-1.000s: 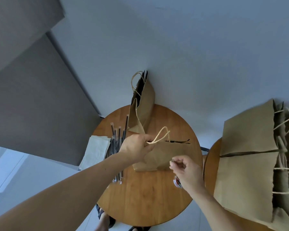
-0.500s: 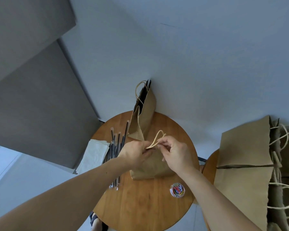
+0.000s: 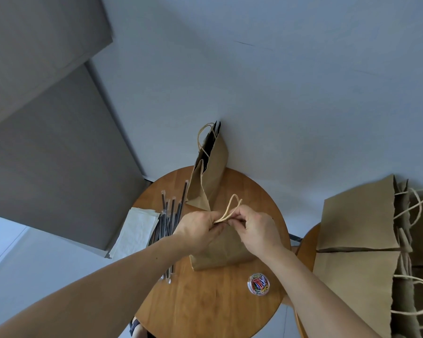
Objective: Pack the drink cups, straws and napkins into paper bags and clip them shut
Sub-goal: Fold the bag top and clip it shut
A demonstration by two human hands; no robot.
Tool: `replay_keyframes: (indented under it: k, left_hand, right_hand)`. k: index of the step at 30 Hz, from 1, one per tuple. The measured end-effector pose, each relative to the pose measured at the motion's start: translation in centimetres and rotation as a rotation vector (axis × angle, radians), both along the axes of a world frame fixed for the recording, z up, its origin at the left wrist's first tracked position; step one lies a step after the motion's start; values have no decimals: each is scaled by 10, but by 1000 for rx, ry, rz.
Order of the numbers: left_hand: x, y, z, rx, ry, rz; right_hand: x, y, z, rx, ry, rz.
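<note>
The brown paper bag [image 3: 220,250] is standing at the centre of the tabletop [image 3: 205,303], its twine handle [image 3: 233,205] projecting upward. The left hand [image 3: 198,228] and right hand [image 3: 257,228] are pinching its top edge from either side.

Your left hand [image 3: 200,228] and right hand [image 3: 257,228] were together at the top of the paper bag [image 3: 220,252], mid-counter [image 3: 205,308]. A second bag [image 3: 213,172] stood behind it. Straws [image 3: 167,220], then napkins [image 3: 137,230], lay to its left, and the clip tub [image 3: 258,283] to its front right. On the neighbouring counter [image 3: 307,247] to the right lay further bags [image 3: 357,215].
</note>
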State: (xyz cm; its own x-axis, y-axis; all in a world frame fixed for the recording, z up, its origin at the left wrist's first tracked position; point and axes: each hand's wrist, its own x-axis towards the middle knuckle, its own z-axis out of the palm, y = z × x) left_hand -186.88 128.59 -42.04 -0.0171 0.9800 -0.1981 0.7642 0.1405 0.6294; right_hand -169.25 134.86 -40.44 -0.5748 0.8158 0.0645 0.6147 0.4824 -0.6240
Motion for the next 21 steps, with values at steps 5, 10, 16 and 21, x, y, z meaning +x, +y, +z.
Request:
replay_keyframes:
  k: [5,10,16,21]
  left_hand:
    - [0,3,-1,-4,-5,-16]
    - [1,-1,-2,23,-32,-13]
    - [2,-1,-3,57,-20,2]
    - [7,-6,-3,106,12,37]
  right_hand:
    - [4,0,-3,116,-5,62]
    - [5,4,-5,103,-99,132]
    - [5,7,-3,101,-207,167]
    - [1,4,-4,76,-295,148]
